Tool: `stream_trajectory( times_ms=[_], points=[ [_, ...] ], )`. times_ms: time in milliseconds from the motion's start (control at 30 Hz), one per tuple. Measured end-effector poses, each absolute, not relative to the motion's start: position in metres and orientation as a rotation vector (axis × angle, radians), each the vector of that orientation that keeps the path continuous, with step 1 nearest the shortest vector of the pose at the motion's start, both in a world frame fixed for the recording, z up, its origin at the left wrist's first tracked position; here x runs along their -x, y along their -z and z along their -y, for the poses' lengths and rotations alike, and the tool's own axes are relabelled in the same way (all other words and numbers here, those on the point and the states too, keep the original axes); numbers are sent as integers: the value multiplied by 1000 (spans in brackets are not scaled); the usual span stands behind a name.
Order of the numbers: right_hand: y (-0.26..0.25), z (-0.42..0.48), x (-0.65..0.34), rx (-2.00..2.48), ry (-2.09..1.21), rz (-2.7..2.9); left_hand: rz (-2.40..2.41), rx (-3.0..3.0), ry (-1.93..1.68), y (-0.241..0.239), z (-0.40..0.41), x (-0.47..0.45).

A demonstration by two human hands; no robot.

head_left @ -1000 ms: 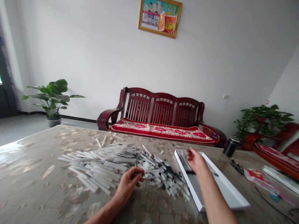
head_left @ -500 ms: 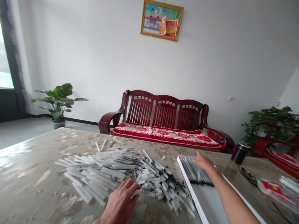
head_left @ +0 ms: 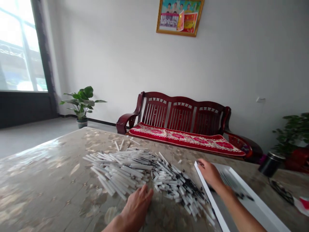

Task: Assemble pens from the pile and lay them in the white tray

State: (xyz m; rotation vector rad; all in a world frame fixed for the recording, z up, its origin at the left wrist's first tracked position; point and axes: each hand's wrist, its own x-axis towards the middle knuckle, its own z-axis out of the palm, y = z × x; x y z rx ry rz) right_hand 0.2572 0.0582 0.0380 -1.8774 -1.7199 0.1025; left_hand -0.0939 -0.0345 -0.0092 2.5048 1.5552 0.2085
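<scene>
My left hand (head_left: 137,206) rests at the near edge of a pile of whitish translucent pen tubes (head_left: 120,174). Its fingers are bent together, and I cannot make out anything between them. To its right lie loose pen caps and short pieces (head_left: 169,183), some with black parts. My right hand (head_left: 209,174) is at the far left corner of a shallow white box (head_left: 262,201), fingers curled by the rim; what they hold, if anything, is hidden. Inside the box, partly behind my right arm, a row of pens (head_left: 230,182) with dark ends is blurred.
All this stands on a patterned tabletop (head_left: 60,180). Toward the right edge are a black cylinder (head_left: 270,163), a dark cable (head_left: 281,191) and part of a red-and-white package (head_left: 304,203). Behind the table is a wooden bench (head_left: 183,116) with a red cover.
The view has turned left, shifting everything rightward. My right hand has moved from above the pens to the box's far left corner. My left hand's fingers have drawn closer together beside the pile.
</scene>
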Motion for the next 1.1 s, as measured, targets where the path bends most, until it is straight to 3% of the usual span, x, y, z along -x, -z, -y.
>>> stream_trajectory(
  times_ms=[100,400,467,567,667,1100],
  points=[
    [-33,-37,-201,1527,-193,1865,-1532,-2585,-201,0,31,83],
    [-25,-20,-99,1602,-164,2017,-1530,-2713,-258,-26,-4,87],
    [-26,-25,-82,1601,-67,2051,-1636,-2548,-484,-34,-11,94],
    [-28,-34,-56,1591,77,2132,-1720,-1975,-1093,-38,-21,101],
    [-26,-43,-34,1647,135,2172,-1329,-1185,-1627,-28,-30,103],
    [-21,-48,-26,1702,209,2255,-872,-815,-1618,-11,-50,102]
  ],
)
